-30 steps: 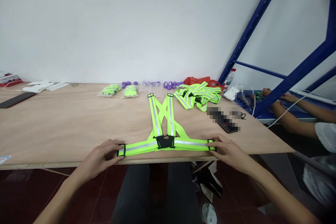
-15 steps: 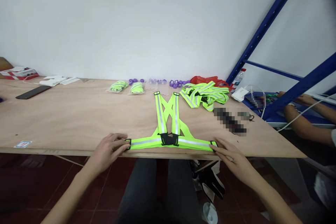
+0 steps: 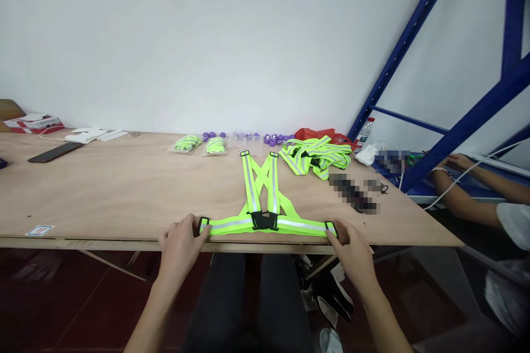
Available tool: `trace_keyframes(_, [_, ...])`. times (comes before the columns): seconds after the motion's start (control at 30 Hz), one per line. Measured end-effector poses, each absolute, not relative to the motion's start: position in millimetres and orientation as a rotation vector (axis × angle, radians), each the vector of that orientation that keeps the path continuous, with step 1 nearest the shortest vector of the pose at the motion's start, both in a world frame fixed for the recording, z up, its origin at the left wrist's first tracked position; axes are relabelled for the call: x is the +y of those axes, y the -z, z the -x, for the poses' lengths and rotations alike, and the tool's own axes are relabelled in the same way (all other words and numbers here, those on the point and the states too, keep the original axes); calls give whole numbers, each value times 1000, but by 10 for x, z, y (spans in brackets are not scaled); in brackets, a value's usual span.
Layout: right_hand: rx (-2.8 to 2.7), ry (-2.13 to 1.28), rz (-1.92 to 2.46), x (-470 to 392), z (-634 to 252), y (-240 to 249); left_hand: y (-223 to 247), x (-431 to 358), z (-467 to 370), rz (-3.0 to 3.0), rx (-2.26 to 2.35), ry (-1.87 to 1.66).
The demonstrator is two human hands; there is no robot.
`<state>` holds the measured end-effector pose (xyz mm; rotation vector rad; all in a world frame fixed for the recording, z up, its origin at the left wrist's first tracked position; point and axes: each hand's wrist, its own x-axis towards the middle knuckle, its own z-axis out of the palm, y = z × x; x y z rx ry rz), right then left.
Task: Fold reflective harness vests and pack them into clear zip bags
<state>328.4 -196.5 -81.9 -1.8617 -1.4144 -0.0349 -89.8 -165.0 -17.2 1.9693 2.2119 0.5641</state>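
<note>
A neon-yellow reflective harness lies spread near the table's front edge, its two shoulder straps pointing to the wall and crossed straps behind them. A black buckle sits at the middle of its waist belt. My left hand pinches the belt's left end at a black slider. At the right end, my right hand has thumb and fingers closed on the belt by the other slider.
Behind lie bagged yellow straps, purple rolls, a heap of harnesses and a red bag. A bottle stands by the blue rack. Another person's arms reach in at right. A dark slab lies left.
Both hands have turned inward, their thumbs now in front of the belt ends and fingers behind. The view has shifted slightly. The harness still lies in the same layout.
</note>
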Motion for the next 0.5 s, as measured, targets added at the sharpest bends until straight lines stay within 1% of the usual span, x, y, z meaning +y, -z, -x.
trace_keyframes(0.13, [-1363,92,1935,-1941,-3236,781,278,-1621,743,-1975,2142,-760])
trace_keyframes(0.23, [-1339,73,1947,-1939,-3149,730,355,-1589,647,-1977,2050,-924])
trace_keyframes(0.33, [-1276,39,1947,-1962,-3008,706,432,-1567,603,-2098,1895,-1045])
trace_keyframes(0.5, [-1438,153,1832,-2000,-2795,738,526,-1595,653,-2328,1642,-1149])
